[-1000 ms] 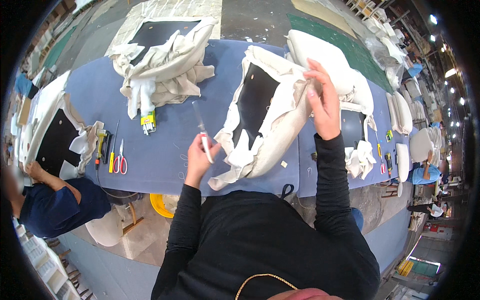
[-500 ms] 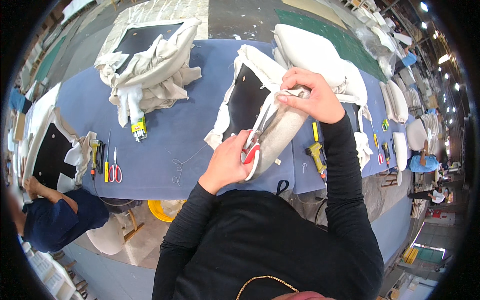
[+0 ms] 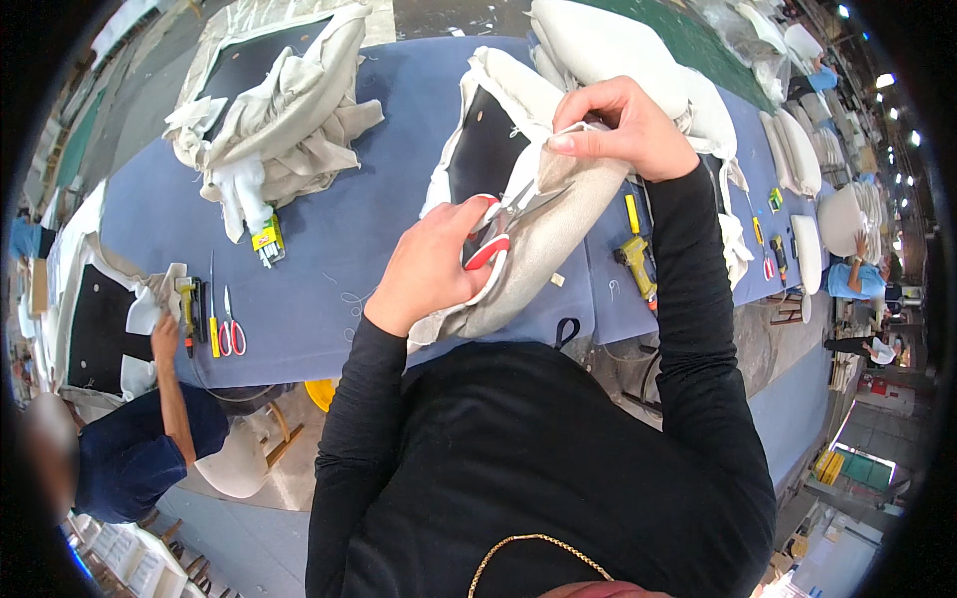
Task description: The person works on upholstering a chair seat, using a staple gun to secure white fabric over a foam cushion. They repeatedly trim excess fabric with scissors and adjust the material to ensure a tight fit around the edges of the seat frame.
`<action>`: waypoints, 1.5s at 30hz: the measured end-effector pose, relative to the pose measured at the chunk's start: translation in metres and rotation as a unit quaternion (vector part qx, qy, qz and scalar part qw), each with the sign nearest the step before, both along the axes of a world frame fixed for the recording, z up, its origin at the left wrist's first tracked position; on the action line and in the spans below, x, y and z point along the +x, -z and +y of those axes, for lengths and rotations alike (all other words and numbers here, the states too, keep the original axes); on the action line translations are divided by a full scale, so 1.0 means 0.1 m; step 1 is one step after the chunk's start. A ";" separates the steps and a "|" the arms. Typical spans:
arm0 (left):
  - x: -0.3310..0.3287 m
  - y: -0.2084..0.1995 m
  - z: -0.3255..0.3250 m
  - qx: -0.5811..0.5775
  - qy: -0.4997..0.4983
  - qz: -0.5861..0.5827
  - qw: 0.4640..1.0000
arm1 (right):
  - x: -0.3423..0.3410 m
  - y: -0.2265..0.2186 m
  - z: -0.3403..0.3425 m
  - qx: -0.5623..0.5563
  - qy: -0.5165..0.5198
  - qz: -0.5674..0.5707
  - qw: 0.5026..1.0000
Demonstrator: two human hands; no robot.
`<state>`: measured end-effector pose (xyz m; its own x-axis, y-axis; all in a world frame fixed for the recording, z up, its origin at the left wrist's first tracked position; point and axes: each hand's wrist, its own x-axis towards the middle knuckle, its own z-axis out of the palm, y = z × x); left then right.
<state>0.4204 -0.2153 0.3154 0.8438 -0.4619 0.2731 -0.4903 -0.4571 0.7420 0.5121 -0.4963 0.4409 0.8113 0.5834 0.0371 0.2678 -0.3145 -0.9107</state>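
My left hand point(image 3: 429, 261) grips scissors point(image 3: 488, 249) with red and white handles. Their blades are spread apart beside the fabric edge, pointing away from me and to the right. My right hand point(image 3: 630, 130) pinches the raised edge of beige cover fabric point(image 3: 543, 254) between thumb and fingers. That fabric wraps a padded seat cushion, tilted up on the table's near edge, whose underside shows a black panel point(image 3: 486, 145). White lining lies along the panel's border, close to the blades. Whether the blades have fabric between them I cannot tell.
A staple gun point(image 3: 635, 265) lies right of the cushion on the blue table point(image 3: 329, 214). Further left are a box of white sticks point(image 3: 268, 242), a heap of beige covers point(image 3: 289, 125) and another pair of scissors point(image 3: 231, 334). A co-worker point(image 3: 150, 439) handles a panel at far left.
The scissors' blades have spread and swung further right. My hands and the cushion sit higher and slightly left in view. The co-worker's hand has moved onto a white piece on their panel.
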 end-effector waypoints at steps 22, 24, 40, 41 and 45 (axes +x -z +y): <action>0.25 0.22 0.06 -0.029 0.011 -0.044 0.999 | 0.16 0.05 0.20 0.010 -0.060 0.028 0.998; 0.28 0.25 0.02 -0.049 0.020 -0.047 0.997 | 0.13 0.02 0.18 0.006 -0.051 0.027 0.998; 0.24 0.36 0.00 -0.085 -0.015 -0.062 0.994 | 0.16 -0.16 0.29 -0.024 -0.092 0.003 0.995; 0.24 0.33 0.00 -0.079 -0.016 -0.056 0.995 | 0.20 -0.17 0.28 -0.029 -0.116 -0.022 0.993; 0.27 0.30 0.02 -0.064 -0.016 -0.045 0.997 | 0.36 -0.13 0.19 -0.003 -0.156 0.042 0.987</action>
